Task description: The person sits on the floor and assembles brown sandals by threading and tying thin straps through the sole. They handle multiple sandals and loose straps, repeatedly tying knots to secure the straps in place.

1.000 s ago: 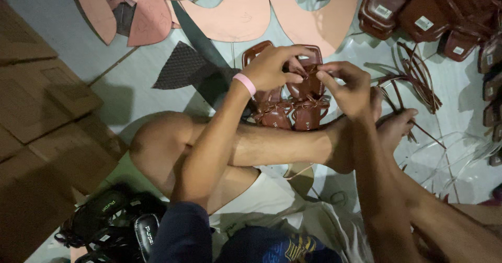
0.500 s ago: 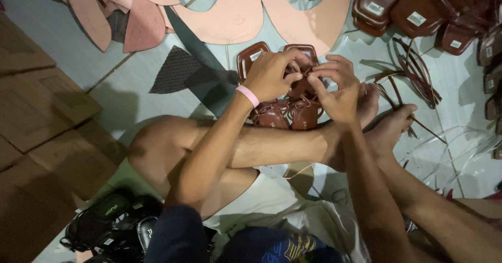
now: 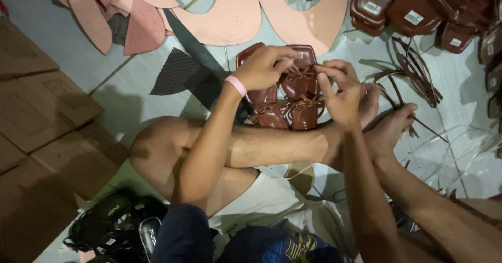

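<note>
A pair of brown strappy sandals [image 3: 286,105] lies on the pale floor just past my crossed legs. My left hand [image 3: 265,66], with a pink band on its wrist, is closed on the top of the sandals by the thin strap. My right hand [image 3: 341,89] pinches the same strap from the right side. Both hands meet over the right sandal's bow. My feet rest right of the sandals.
Pink sole-shaped sheets [image 3: 225,12] lie at the top. More brown sandals [image 3: 418,12] are stacked at top right, loose brown straps [image 3: 413,77] beside them. Cardboard [image 3: 47,127] covers the left. Black sandals [image 3: 112,226] sit at bottom left. A dark mesh piece [image 3: 180,75] lies left of the sandals.
Both hands have stayed on the brown sandals, with fingers shifting slightly along the strap. The view has drifted a little; the sandals have not visibly moved.
</note>
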